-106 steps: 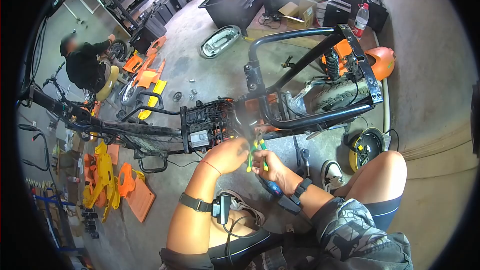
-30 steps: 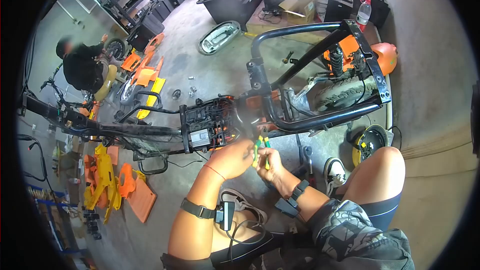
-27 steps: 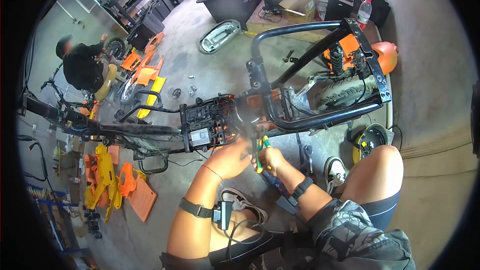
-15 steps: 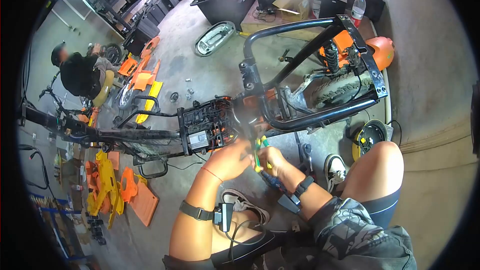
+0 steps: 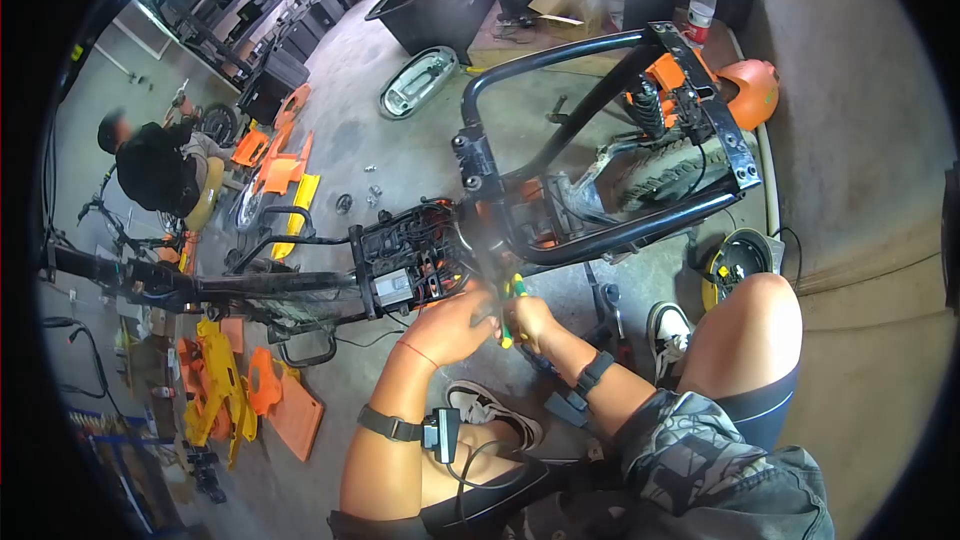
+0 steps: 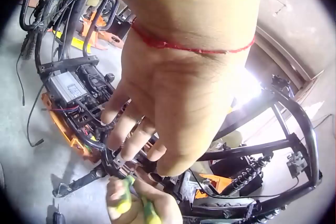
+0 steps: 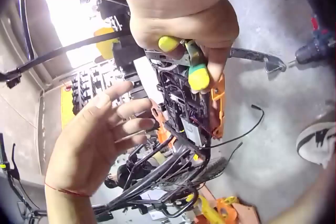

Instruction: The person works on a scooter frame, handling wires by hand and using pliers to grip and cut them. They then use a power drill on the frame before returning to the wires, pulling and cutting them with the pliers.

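Note:
The right hand (image 5: 530,320) grips green-and-yellow handled pliers (image 5: 507,338) beside the black vehicle frame (image 5: 280,285). In the right wrist view, fingers of the right hand (image 7: 189,29) curl round the pliers' handles (image 7: 198,77); the tool's head is hidden. The left hand (image 5: 450,325) is just left of the right, by the frame's lower edge. In the left wrist view the left hand (image 6: 173,98) has loosely bent, spread fingers with nothing visible in them, above the right hand (image 6: 142,203). A silver box (image 6: 68,86) is mounted on the frame.
Orange and yellow panels (image 5: 215,380) lie on the floor at left. A yellow bowl-shaped container (image 5: 738,265) and a ratchet-like tool (image 5: 608,302) are near the right foot. Another person (image 5: 160,165) sits at upper left. A power drill (image 7: 317,48) lies on the floor.
The head view has shifted, moving the frame slightly left. The right hand has turned, from holding the pliers with handles apart and palm visible to gripping them with its back up. The left hand stays close by.

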`<state>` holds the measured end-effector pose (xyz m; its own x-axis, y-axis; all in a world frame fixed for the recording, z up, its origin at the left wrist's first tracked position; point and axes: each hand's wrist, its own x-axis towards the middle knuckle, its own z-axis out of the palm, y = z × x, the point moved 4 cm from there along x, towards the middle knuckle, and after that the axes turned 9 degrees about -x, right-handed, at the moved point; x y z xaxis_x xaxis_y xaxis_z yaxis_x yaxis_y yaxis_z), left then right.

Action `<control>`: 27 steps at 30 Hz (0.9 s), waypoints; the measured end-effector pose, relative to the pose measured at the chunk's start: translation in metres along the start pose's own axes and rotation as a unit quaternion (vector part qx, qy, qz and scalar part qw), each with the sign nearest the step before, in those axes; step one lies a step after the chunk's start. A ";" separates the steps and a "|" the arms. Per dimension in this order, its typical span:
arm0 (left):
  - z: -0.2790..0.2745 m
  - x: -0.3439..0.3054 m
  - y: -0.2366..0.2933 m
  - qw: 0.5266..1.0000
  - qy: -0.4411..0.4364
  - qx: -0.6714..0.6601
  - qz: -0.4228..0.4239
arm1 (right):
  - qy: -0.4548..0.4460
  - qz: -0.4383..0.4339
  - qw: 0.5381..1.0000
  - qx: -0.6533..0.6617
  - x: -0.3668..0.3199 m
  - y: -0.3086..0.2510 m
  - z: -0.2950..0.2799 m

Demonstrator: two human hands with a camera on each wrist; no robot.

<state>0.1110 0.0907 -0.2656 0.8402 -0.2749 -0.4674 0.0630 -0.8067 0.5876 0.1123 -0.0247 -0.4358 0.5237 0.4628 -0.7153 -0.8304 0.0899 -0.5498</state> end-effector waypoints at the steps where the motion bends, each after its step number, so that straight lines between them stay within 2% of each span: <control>1: 0.001 0.001 -0.001 1.000 -0.003 0.003 0.002 | 0.001 -0.002 1.000 0.004 -0.001 -0.001 -0.002; 3: 0.002 0.001 -0.013 1.000 0.005 -0.001 -0.028 | -0.031 0.004 0.977 0.211 -0.001 -0.004 0.000; 4: 0.002 0.001 -0.015 1.000 0.009 -0.009 -0.021 | -0.106 -0.025 0.932 0.346 0.000 -0.009 0.003; 5: 0.002 0.003 -0.017 1.000 0.005 -0.004 -0.019 | -0.178 -0.054 0.862 0.471 -0.001 -0.014 0.004; 7: 0.002 0.004 -0.015 0.998 0.010 -0.037 -0.052 | -0.128 -0.081 0.867 0.474 0.001 -0.013 0.015; 9: 0.008 0.007 -0.009 0.998 0.005 -0.023 -0.057 | -0.159 -0.104 0.865 0.465 0.003 -0.005 0.023; 11: 0.013 0.012 -0.004 0.998 0.004 0.000 -0.067 | -0.147 -0.092 0.881 0.440 0.002 -0.003 0.026; 13: 0.032 0.019 -0.022 0.997 0.012 0.036 -0.070 | -0.141 -0.093 0.902 0.397 0.016 0.004 0.028; 15: 0.047 0.026 -0.028 0.993 0.004 0.042 -0.107 | -0.126 -0.095 0.926 0.342 0.016 0.010 0.027; 20: 0.059 0.038 -0.030 0.988 -0.014 0.053 -0.146 | -0.231 -0.096 0.908 0.336 0.017 0.011 0.027; 25: 0.066 0.058 -0.040 0.985 -0.041 -0.055 -0.159 | -0.227 -0.093 0.911 0.331 0.014 0.008 0.021; 27: 0.074 0.064 -0.040 0.972 0.006 0.050 -0.229 | -0.183 -0.090 0.940 0.275 0.010 0.003 0.018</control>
<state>0.1228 0.0670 -0.3680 0.7429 0.1318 -0.6563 0.3802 -0.8900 0.2517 0.1113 -0.0040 -0.4370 0.6482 0.6596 -0.3805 -0.7600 0.5911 -0.2701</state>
